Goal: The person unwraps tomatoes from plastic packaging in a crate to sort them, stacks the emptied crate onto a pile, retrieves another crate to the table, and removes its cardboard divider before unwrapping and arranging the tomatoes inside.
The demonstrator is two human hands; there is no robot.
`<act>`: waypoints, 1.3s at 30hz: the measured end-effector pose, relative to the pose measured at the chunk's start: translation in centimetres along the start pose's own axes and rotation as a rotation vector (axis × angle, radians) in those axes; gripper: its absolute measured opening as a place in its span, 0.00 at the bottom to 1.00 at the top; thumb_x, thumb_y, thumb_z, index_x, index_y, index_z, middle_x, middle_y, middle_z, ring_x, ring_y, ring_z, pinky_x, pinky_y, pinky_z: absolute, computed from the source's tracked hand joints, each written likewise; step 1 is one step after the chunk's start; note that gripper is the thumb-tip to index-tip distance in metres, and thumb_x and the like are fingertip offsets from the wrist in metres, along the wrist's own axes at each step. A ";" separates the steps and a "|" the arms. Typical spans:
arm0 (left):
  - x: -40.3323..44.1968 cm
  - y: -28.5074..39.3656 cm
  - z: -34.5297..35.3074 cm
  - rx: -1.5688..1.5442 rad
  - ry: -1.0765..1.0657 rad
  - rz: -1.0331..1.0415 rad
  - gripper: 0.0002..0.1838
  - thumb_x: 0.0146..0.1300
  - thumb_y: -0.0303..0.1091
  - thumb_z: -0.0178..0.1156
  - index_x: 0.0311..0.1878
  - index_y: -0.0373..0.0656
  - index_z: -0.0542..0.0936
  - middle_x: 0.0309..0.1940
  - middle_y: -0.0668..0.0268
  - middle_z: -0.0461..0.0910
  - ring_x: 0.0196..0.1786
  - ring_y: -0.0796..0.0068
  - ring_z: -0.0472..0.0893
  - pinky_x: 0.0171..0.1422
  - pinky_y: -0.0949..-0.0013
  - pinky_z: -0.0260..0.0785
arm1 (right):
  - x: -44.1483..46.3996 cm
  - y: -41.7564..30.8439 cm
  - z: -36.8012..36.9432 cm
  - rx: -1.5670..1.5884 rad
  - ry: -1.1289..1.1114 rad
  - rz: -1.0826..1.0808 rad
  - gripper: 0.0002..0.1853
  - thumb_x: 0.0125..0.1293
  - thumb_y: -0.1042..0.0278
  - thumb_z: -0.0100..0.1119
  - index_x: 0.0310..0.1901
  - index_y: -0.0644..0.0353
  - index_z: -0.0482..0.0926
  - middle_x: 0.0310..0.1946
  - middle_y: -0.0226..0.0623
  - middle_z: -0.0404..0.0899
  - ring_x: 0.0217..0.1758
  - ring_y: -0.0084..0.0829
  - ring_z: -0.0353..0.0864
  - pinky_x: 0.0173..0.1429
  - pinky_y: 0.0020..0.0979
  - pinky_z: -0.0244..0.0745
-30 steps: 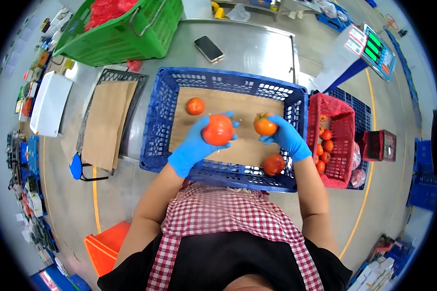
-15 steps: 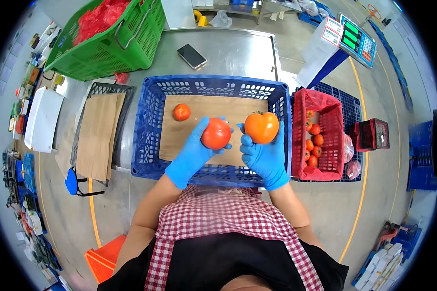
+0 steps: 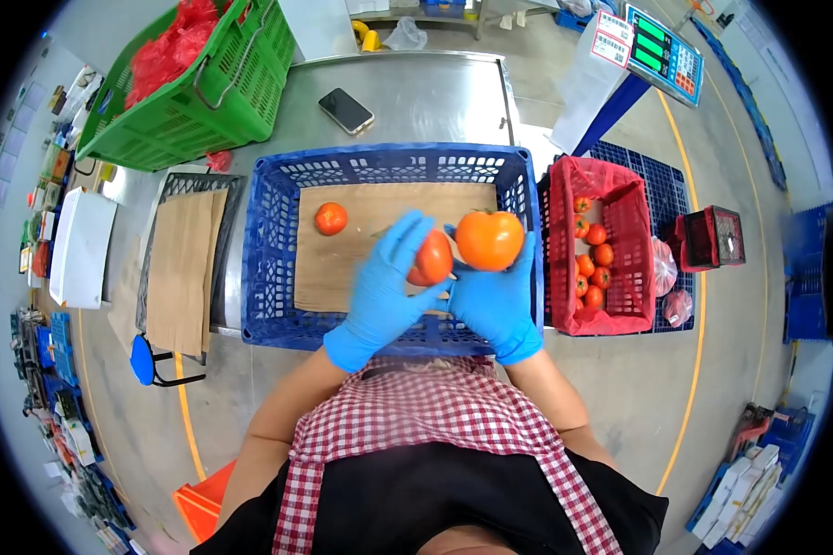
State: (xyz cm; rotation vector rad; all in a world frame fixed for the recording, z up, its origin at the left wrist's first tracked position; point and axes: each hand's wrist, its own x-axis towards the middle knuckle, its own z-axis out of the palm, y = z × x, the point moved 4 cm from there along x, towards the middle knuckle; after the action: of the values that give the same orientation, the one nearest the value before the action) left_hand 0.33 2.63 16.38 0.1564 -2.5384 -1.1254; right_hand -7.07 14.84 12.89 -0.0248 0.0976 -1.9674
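Both of my hands wear blue gloves and are held above a blue plastic crate (image 3: 393, 338) lined with brown cardboard (image 3: 342, 268). In my left hand (image 3: 379, 291) is a red tomato (image 3: 432, 258), gripped from its left side and partly covered by the fingers. My right hand (image 3: 497, 305) holds a larger orange tomato (image 3: 490, 240) a little to the right. The fingertips of the two hands come close together; I cannot tell whether they touch. A smaller red tomato (image 3: 330, 218) lies on the cardboard near the crate's left end.
To the right stands a red-lined crate (image 3: 631, 277) with several tomatoes, by a scale display (image 3: 665, 55). A green crate (image 3: 241, 102) of red plastic bags sits back left. A phone (image 3: 346, 110) lies on the steel table (image 3: 426, 92); cardboard sheets (image 3: 185, 268) are at left.
My left hand has turned its tomato over to the right, and the back of the hand now shows. The two hands are closer together. The whole view has shifted slightly.
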 end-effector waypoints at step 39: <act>1.6 -23.0 -2.2 0.110 0.175 -0.612 0.43 0.52 0.48 0.67 0.68 0.40 0.61 0.66 0.47 0.57 0.65 0.53 0.64 0.68 0.58 0.59 | -11.8 -18.5 -3.8 -0.293 0.414 -0.658 0.46 0.54 0.26 0.45 0.64 0.59 0.63 0.64 0.45 0.63 0.69 0.50 0.58 0.68 0.63 0.52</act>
State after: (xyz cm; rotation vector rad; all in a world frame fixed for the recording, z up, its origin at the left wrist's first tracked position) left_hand -1.35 -14.82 1.26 1.0678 -2.4513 -1.1015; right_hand -19.72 33.01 10.95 0.1815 0.7268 -2.5700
